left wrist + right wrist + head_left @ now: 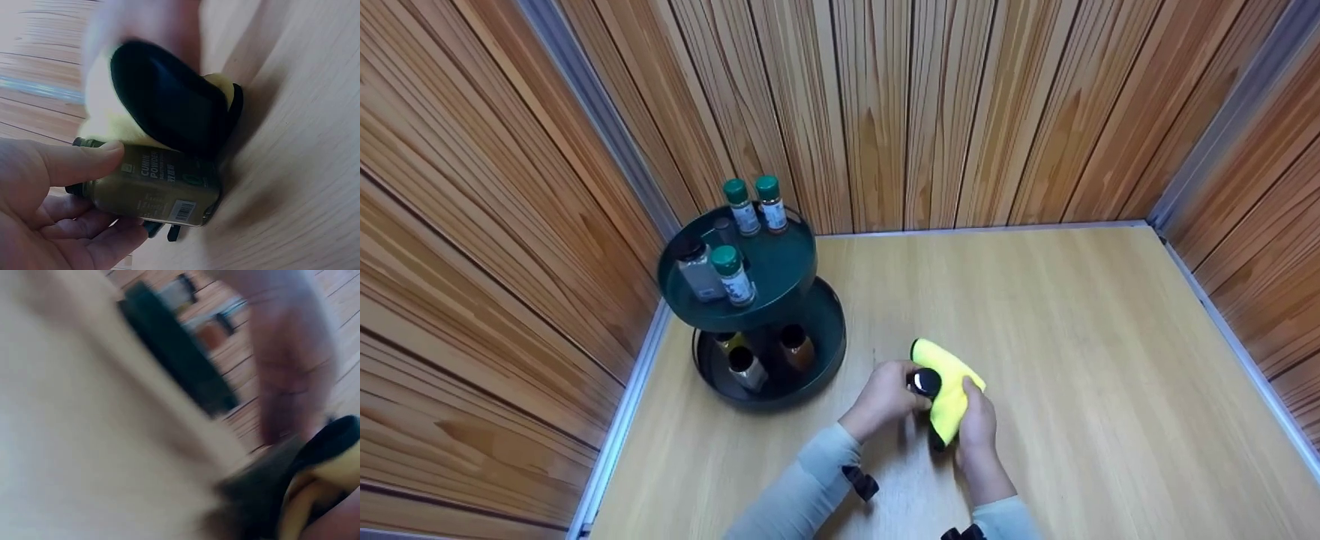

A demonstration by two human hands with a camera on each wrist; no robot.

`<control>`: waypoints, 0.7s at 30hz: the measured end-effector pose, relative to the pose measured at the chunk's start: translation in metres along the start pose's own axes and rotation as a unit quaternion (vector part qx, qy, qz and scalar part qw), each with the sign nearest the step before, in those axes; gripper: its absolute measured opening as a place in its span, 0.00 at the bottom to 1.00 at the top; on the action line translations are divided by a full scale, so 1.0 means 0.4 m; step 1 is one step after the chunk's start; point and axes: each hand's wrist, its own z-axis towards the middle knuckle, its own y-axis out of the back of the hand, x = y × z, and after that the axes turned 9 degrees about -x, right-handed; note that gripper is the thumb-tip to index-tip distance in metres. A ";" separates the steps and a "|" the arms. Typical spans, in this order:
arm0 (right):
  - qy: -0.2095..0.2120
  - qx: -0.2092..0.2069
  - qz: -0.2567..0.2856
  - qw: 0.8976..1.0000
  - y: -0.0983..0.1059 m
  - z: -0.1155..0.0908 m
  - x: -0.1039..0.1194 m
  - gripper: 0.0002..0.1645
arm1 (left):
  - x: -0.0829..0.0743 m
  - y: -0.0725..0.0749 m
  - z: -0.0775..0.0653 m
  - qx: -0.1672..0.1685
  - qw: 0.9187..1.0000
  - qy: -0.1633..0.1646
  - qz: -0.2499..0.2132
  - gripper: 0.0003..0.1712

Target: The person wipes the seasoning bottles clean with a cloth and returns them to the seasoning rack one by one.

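Note:
My left hand [887, 397] grips a cumin powder jar [154, 183] near its black cap [925, 382], thumb on the label side and fingers curled beneath. In the left wrist view the jar leans on its side, its base close over the table. A yellow cloth [949, 382] with a black edge is folded in my right hand [979, 429], thumb on top of it. The cloth lies against the jar's side; its dark face [169, 98] shows in the left wrist view. The right wrist view is blurred, with the dark jar [259, 481] next to the cloth [334, 475].
A dark green two-tier round rack [780, 289] stands at the left of the wooden table [1072, 337]. Its upper tier holds green-capped jars [733, 276] and a black-capped jar [701, 274]; the lower holds dark-capped jars [797, 349]. Wood-panelled walls [877, 112] enclose the table.

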 end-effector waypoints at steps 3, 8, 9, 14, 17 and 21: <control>-0.007 -0.006 0.035 0.999 0.000 -0.001 0.006 0.31 | -0.002 -0.001 0.002 0.001 1.000 -0.002 0.004 0.25; -0.003 0.025 0.140 0.990 -0.004 -0.033 0.070 0.27 | 0.007 -0.002 0.003 -0.009 0.998 -0.059 0.026 0.19; -0.001 0.032 0.147 0.989 -0.005 -0.041 0.081 0.26 | 0.011 -0.002 0.004 -0.011 0.997 -0.071 0.029 0.18; 0.031 0.006 0.098 0.995 -0.006 -0.046 0.059 0.28 | 0.026 -0.002 0.007 -0.002 0.996 -0.085 0.028 0.20; 0.023 -0.024 0.047 0.998 0.000 -0.022 0.009 0.31 | 0.032 -0.001 0.009 0.016 0.998 -0.060 0.006 0.24; -0.018 -0.020 0.018 0.999 0.003 -0.002 -0.011 0.30 | 0.046 -0.001 0.013 0.021 0.999 -0.034 -0.022 0.28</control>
